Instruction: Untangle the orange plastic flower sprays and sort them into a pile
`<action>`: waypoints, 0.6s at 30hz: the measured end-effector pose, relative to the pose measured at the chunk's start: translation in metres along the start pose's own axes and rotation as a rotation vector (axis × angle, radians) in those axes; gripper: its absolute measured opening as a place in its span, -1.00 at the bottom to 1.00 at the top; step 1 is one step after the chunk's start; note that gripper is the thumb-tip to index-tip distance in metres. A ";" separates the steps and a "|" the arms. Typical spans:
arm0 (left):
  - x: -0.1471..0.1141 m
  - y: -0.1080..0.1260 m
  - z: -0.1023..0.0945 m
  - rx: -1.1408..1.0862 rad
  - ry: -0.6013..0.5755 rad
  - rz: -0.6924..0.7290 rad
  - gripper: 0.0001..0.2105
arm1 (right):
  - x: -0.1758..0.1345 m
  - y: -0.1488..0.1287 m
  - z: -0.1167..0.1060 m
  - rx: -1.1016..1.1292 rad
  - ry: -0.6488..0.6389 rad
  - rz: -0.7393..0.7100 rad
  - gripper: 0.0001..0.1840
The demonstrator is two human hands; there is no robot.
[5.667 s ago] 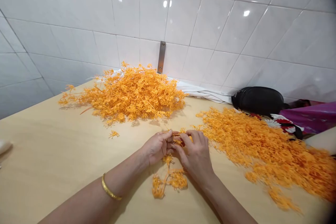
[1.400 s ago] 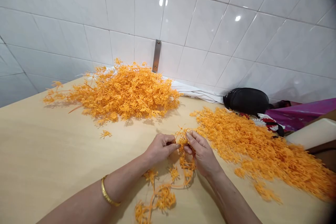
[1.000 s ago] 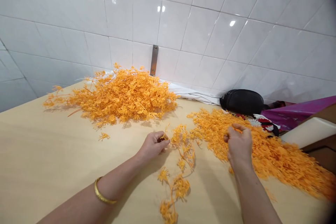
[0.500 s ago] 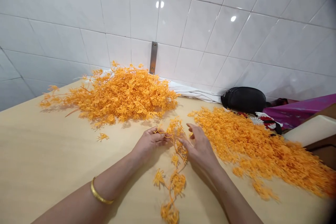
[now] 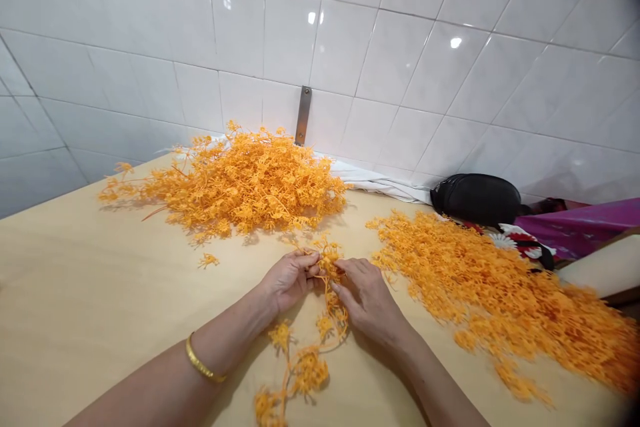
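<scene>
My left hand [image 5: 293,278] is closed in a pinch on the stem of an orange plastic flower sprig [image 5: 309,371]. My right hand [image 5: 369,293] meets it from the other side, its fingers and thumb closed around a flower cluster [image 5: 330,257] near the top of the sprig. From between the hands, the lower part of the sprig trails toward me over the table, with several spidery flower heads on thin curling stems. Exactly where the fingertips grip is partly hidden by the petals.
A tall pile of orange sprigs [image 5: 250,187] lies at the back left, and a flatter heap of orange flower pieces [image 5: 480,287] spreads along the right. One loose flower [image 5: 209,260] lies left of my hands. Behind the heap is a black pouch [image 5: 476,198] by the tiled wall [image 5: 240,27].
My right hand has come in from beside the sprig and closed on its flower cluster. The trailing end has swung left. The whole view has shifted slightly.
</scene>
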State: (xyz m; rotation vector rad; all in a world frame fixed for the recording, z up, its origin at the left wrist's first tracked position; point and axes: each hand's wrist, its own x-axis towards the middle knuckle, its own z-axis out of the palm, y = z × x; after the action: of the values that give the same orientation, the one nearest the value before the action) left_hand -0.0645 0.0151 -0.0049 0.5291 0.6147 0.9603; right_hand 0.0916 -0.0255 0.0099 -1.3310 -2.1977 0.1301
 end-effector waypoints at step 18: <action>-0.001 0.011 -0.005 0.118 -0.006 0.196 -0.87 | -0.004 0.011 -0.017 0.230 0.310 0.166 -0.79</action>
State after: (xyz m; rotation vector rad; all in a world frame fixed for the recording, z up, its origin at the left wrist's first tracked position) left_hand -0.0746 0.0201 -0.0007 0.7069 0.6247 1.1110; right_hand 0.1101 -0.0267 0.0187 -1.3053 -1.7581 0.2170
